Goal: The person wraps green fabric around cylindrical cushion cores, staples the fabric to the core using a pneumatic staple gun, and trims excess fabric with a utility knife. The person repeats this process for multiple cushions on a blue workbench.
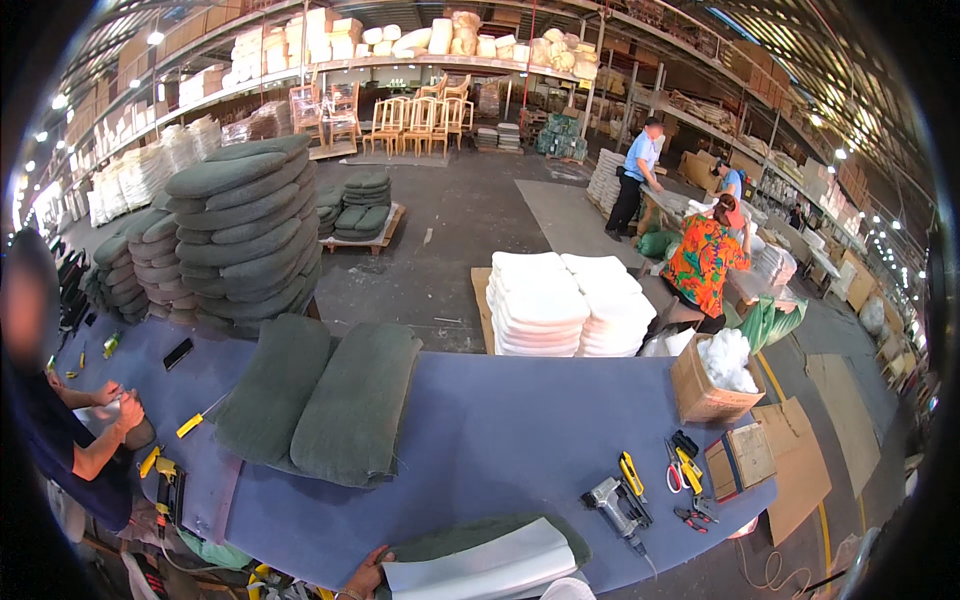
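Note:
At the near edge of the blue table (480,420), my left hand (366,573) is closed on the left end of a dark green upholstered cushion (455,537). Across the cushion lies a smooth pale grey-white sheet (490,565), its near part cut off by the lower rim. My right hand does not show. A rounded white shape (567,590) sits at the lower edge, and I cannot tell what it is. Beyond my left hand, two dark green cushions (355,405) lie side by side on the table.
A grey staple gun (617,508), yellow utility knife (631,473), red-handled scissors (675,468) and pliers (692,519) lie at right. Near them are a small box (742,460) and a carton of white stuffing (715,390). A co-worker (70,440) stands left, beside a tall cushion stack (245,235).

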Action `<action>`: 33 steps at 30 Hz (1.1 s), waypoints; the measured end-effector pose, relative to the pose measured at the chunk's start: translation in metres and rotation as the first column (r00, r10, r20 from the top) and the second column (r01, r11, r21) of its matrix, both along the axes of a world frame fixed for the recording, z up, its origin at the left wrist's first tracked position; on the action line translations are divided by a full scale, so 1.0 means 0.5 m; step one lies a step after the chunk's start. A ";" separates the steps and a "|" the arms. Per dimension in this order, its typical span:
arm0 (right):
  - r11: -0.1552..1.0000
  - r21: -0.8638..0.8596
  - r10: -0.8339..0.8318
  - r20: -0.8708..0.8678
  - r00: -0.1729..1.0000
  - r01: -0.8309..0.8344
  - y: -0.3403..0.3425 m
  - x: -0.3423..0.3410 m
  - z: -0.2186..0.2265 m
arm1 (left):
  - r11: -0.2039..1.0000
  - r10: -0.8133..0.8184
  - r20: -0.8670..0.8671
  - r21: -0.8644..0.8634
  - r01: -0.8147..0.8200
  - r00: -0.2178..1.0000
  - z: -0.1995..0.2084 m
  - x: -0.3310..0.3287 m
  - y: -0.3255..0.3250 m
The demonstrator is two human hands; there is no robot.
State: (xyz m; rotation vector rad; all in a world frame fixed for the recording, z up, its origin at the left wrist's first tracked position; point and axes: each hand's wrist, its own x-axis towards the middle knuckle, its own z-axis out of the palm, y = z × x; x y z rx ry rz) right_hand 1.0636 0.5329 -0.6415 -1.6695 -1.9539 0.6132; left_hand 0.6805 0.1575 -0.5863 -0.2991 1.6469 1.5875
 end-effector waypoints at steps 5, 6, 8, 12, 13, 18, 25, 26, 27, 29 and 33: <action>0.931 -0.328 -0.029 0.371 0.928 0.160 -0.112 0.168 -0.270 | 0.996 -0.017 0.030 -0.090 0.020 0.999 0.167 0.014 0.032; 0.934 -0.330 -0.026 0.326 0.945 0.139 -0.116 0.196 -0.311 | 0.997 -0.038 0.023 -0.067 0.039 0.999 0.179 0.013 0.034; 0.866 -0.442 -0.143 0.231 0.962 0.234 -0.156 0.198 -0.342 | 0.992 -0.088 -0.014 -0.097 0.086 0.996 0.204 0.006 0.020; 0.746 -0.596 -0.286 0.117 0.951 0.297 -0.160 0.163 -0.325 | 0.963 -0.205 -0.044 -0.186 0.194 0.978 0.115 -0.030 -0.015; 0.722 -0.625 -0.313 0.087 0.946 0.297 -0.157 0.158 -0.316 | 0.952 -0.243 -0.046 -0.205 0.229 0.969 0.087 -0.038 -0.035; 0.653 -0.701 -0.416 -0.014 0.909 0.288 -0.122 0.144 -0.281 | 0.925 -0.261 -0.014 -0.289 0.246 0.965 0.141 -0.033 0.008; 0.574 -0.791 -0.505 -0.136 0.852 0.214 -0.110 0.123 -0.279 | 0.888 -0.306 -0.068 -0.379 0.259 0.950 0.074 -0.047 -0.030; 0.566 -0.799 -0.521 -0.153 0.840 0.205 -0.106 0.126 -0.279 | 0.868 -0.317 -0.046 -0.417 0.270 0.947 0.068 -0.048 -0.031; 0.555 -0.809 -0.538 -0.173 0.825 0.193 -0.111 0.122 -0.280 | 0.845 -0.327 -0.025 -0.455 0.280 0.945 0.066 -0.052 -0.036; 0.531 -0.833 -0.573 -0.217 0.790 0.156 -0.120 0.120 -0.280 | 0.832 -0.326 -0.075 -0.496 0.249 0.942 0.050 -0.061 -0.052; 0.480 -0.876 -0.681 -0.334 0.652 0.052 -0.145 0.134 -0.254 | 0.839 -0.327 -0.210 -0.512 0.182 0.921 0.022 -0.055 -0.067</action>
